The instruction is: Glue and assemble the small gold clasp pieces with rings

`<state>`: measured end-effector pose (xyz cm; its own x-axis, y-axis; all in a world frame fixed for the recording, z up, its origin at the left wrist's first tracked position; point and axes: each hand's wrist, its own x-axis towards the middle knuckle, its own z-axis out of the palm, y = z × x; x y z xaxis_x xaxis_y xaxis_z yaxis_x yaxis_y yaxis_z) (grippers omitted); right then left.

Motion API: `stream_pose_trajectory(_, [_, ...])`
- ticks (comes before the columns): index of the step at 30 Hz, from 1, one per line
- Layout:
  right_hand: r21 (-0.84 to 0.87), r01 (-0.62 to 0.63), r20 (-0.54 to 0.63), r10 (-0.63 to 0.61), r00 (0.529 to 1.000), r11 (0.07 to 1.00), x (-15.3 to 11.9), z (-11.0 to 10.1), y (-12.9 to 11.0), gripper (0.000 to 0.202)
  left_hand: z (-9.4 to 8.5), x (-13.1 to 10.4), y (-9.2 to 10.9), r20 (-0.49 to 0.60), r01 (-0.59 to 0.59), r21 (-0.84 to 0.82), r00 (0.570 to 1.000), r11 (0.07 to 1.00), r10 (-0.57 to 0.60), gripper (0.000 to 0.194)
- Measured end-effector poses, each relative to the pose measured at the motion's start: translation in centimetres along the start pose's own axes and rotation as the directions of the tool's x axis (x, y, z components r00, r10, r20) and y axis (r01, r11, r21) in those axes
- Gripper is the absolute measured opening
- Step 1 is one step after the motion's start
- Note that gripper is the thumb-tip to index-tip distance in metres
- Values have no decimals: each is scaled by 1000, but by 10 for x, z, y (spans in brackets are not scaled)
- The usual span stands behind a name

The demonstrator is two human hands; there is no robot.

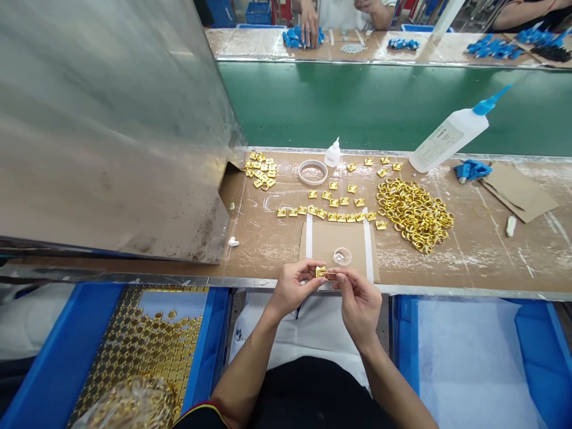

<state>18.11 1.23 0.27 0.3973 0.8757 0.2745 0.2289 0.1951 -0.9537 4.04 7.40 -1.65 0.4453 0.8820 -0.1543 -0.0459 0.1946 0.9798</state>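
My left hand pinches a small gold-coloured metal piece above the bench's front edge. My right hand grips a thin reddish-brown stick, its tip against or very near the gold piece; contact is too small to tell. Just beyond my fingers, a small clear cup rests on a cardboard pad with white tape strips. Several similar gold pieces stand in rough rows behind the pad. A heap of gold rings lies to their right.
A large metal housing blocks the left side. A tape roll, a small white bottle and a large tilted bottle stand at the back. Blue bins flank me below. Across the green belt, other people's hands work.
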Motion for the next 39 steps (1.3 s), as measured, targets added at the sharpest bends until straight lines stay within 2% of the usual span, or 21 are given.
stream_pose_trajectory(18, [-38, -20, -10, 20, 1000, 999, 2, 0, 0, 18, 0, 0, 0, 2, -3, 34, 1000, 999, 3, 43])
stream_pose_trajectory(39, [26, -66, -16, 66, 998, 997, 1, 0, 2, 19, 0, 0, 1, 9, -6, 48, 1000, 999, 5, 41])
